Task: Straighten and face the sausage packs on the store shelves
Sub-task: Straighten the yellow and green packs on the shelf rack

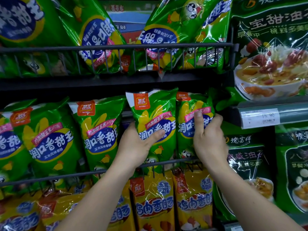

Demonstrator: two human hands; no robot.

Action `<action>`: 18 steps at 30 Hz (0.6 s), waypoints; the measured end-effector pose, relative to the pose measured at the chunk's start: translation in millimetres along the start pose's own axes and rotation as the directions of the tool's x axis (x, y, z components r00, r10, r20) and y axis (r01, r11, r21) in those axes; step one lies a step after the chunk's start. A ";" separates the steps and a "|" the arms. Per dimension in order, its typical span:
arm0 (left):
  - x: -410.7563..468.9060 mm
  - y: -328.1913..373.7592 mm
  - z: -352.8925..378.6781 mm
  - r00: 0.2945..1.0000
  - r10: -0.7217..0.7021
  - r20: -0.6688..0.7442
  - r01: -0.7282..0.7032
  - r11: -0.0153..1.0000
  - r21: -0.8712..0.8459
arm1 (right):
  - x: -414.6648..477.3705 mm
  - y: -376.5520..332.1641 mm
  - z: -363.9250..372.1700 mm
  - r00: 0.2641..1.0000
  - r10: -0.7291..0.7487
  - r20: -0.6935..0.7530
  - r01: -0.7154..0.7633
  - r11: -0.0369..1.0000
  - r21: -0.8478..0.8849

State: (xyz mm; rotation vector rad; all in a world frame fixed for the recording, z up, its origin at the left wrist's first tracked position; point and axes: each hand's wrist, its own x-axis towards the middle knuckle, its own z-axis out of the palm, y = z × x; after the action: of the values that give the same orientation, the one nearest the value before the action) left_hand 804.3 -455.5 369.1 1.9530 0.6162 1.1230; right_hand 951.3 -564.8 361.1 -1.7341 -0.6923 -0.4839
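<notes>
Green corn-sausage packs stand upright in a row on the middle shelf behind a black wire rail (93, 172). My left hand (135, 147) grips one green pack (152, 117) near its lower middle, thumb across its front. My right hand (209, 139) grips the neighbouring green pack (190, 107) at the row's right end, thumb on its front and fingers curled round its right edge. The two held packs touch side by side. More green packs (98, 127) stand to the left, leaning slightly.
The top shelf holds upside-down green packs (98, 35) behind a wire rail (116, 46). Yellow sausage packs (153, 202) fill the shelf below. Dark green bags (273, 39) and a price tag (261, 117) sit on the right-hand shelving.
</notes>
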 end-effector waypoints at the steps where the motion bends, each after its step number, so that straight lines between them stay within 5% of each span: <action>1: -0.1 -0.1 0.6 1.000 0.000 -0.003 0.000 1.000 0.016 | -0.6 3.0 -1.7 1.000 -0.006 0.006 0.006 0.999 -0.047; 10: -5.1 2.7 -0.1 0.996 -0.077 0.039 0.072 0.992 0.106 | -8.2 18.1 -3.6 0.995 -0.097 0.018 0.098 0.986 -0.138; 18: -32.8 15.1 8.8 0.991 0.023 -0.130 0.020 0.947 0.322 | -25.2 22.2 -9.4 0.978 -0.194 0.077 0.205 0.963 -0.176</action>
State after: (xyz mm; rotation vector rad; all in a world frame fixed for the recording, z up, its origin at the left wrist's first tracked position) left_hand 796.2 -491.2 362.7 2.1640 0.9189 1.2205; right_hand 947.8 -582.8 331.5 -1.8659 -0.8939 -0.6545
